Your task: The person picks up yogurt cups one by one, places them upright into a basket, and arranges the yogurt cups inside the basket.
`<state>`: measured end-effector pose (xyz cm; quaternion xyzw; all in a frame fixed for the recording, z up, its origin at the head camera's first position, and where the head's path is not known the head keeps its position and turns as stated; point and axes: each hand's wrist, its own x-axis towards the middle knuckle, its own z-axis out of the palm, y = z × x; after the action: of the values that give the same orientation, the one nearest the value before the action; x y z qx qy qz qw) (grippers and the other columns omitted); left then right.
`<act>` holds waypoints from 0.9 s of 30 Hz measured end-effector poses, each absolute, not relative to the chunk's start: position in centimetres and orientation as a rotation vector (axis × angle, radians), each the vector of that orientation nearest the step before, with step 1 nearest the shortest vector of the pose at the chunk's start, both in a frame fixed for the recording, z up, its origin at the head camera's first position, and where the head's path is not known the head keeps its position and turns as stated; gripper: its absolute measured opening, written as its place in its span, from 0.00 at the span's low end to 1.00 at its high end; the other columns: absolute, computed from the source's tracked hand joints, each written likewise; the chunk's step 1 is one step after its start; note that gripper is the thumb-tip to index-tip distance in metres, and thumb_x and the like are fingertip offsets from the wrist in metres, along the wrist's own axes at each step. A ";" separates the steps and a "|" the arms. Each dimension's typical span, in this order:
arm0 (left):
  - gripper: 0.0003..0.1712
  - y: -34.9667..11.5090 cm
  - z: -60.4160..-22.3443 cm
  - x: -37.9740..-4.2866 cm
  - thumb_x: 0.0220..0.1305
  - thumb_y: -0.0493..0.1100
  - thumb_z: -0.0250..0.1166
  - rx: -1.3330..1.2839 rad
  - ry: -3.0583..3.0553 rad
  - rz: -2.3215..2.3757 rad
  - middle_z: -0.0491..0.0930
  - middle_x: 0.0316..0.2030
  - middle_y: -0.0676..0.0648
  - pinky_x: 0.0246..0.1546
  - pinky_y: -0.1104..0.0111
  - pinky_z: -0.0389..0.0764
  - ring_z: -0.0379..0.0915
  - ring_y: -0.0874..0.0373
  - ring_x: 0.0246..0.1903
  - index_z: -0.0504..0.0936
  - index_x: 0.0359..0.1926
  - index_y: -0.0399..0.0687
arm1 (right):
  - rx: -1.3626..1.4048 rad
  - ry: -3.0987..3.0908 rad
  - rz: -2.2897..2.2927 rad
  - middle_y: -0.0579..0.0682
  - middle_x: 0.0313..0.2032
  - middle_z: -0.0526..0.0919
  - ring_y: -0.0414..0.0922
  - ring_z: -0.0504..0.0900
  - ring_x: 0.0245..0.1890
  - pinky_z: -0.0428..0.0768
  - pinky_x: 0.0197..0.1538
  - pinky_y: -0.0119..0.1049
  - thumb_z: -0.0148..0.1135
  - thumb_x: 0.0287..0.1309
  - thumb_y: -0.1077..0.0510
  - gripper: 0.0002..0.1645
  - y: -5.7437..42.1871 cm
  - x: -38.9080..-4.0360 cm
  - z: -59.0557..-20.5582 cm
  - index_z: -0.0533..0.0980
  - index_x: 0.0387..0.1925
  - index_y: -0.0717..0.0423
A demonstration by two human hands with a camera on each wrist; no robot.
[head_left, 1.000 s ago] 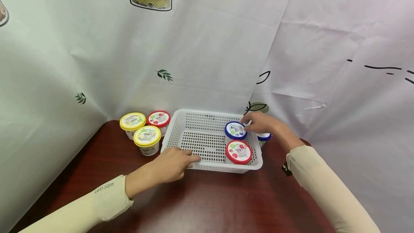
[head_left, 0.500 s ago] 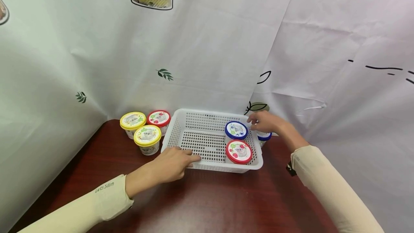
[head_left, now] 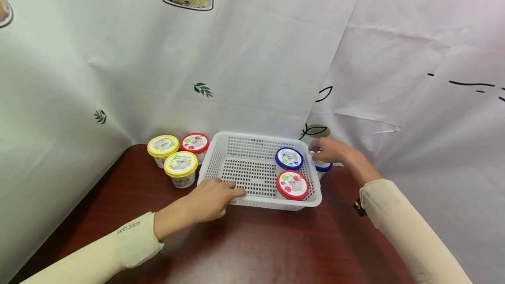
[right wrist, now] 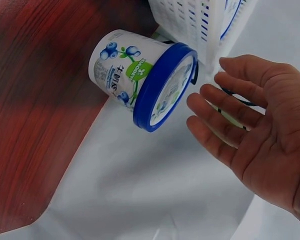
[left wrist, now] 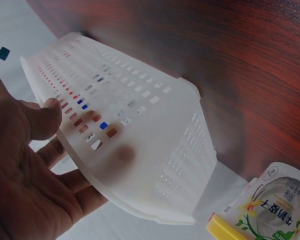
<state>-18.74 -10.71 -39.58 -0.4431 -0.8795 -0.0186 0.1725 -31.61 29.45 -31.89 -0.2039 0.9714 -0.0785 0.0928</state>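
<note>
My left hand (head_left: 213,198) holds the near left rim of a white perforated plastic basket (head_left: 268,205). In the left wrist view, the thumb lies along the outer wall while the fingers pass behind the rim. Inside the basket's right end stand a blue-lidded tub (head_left: 289,158) and a red-lidded tub (head_left: 292,185). Just outside the right wall, on the table, is another blue-lidded tub (right wrist: 140,75) with blueberries printed on its side. My right hand (right wrist: 270,120) hovers over its lid, fingers spread and slightly bent, with a gap between fingertips and lid.
Left of the basket, two yellow-lidded tubs (head_left: 181,164) and a red-lidded tub (head_left: 195,143) stand close together. A printed white sheet (head_left: 252,56) hangs behind the dark red wooden table (head_left: 268,244) and along its sides.
My right hand has moved right, from the blue-lidded tub inside the basket to above the one outside. My left hand stays at the rim.
</note>
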 end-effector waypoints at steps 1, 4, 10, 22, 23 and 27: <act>0.14 -10.7 -39.6 -18.7 0.67 0.39 0.76 -1.258 -2.493 -0.053 0.81 0.29 0.53 0.22 0.65 0.71 0.76 0.53 0.23 0.87 0.50 0.60 | -0.601 2.880 -0.238 0.65 0.58 0.91 0.62 0.91 0.58 0.87 0.64 0.62 0.71 0.65 0.61 0.26 29.6 -31.6 -31.9 0.86 0.62 0.67; 0.14 -10.7 -39.6 -18.7 0.67 0.39 0.76 -1.259 -2.487 -0.055 0.81 0.29 0.53 0.22 0.65 0.71 0.75 0.53 0.23 0.87 0.49 0.60 | -0.598 2.874 -0.225 0.65 0.60 0.91 0.65 0.90 0.61 0.86 0.66 0.64 0.75 0.58 0.62 0.30 30.1 -31.6 -32.0 0.86 0.63 0.66; 0.14 -10.7 -39.4 -18.6 0.67 0.38 0.76 -1.257 -2.495 -0.068 0.81 0.29 0.53 0.22 0.65 0.71 0.75 0.53 0.23 0.87 0.49 0.60 | -0.607 2.879 -0.162 0.65 0.62 0.90 0.62 0.90 0.60 0.86 0.66 0.62 0.79 0.51 0.62 0.37 30.4 -31.9 -32.3 0.84 0.66 0.66; 0.14 -10.7 -39.3 -18.6 0.68 0.38 0.75 -1.251 -2.509 -0.068 0.80 0.29 0.53 0.22 0.65 0.70 0.74 0.53 0.22 0.88 0.50 0.60 | -0.522 2.921 -0.090 0.67 0.63 0.84 0.65 0.83 0.58 0.87 0.58 0.62 0.90 0.41 0.49 0.54 32.4 -34.9 -35.3 0.80 0.73 0.50; 0.14 -10.7 -39.3 -18.6 0.68 0.38 0.75 -1.251 -2.508 -0.064 0.80 0.29 0.53 0.23 0.65 0.70 0.74 0.53 0.22 0.88 0.50 0.60 | -0.509 2.923 -0.087 0.68 0.64 0.83 0.66 0.82 0.60 0.86 0.59 0.63 0.91 0.40 0.48 0.55 32.4 -34.9 -35.5 0.80 0.74 0.49; 0.14 -10.7 -39.3 -18.6 0.68 0.38 0.75 -1.255 -2.499 -0.054 0.81 0.29 0.53 0.23 0.65 0.71 0.75 0.53 0.23 0.88 0.51 0.60 | -0.426 2.934 -0.061 0.67 0.70 0.80 0.68 0.78 0.66 0.83 0.63 0.68 0.91 0.37 0.45 0.59 31.8 -34.5 -35.5 0.79 0.75 0.49</act>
<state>-18.55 -10.67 -39.31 -0.4422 -0.8802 -0.0190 0.1714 -34.54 31.81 -35.47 -0.1433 0.9855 -0.0204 0.0880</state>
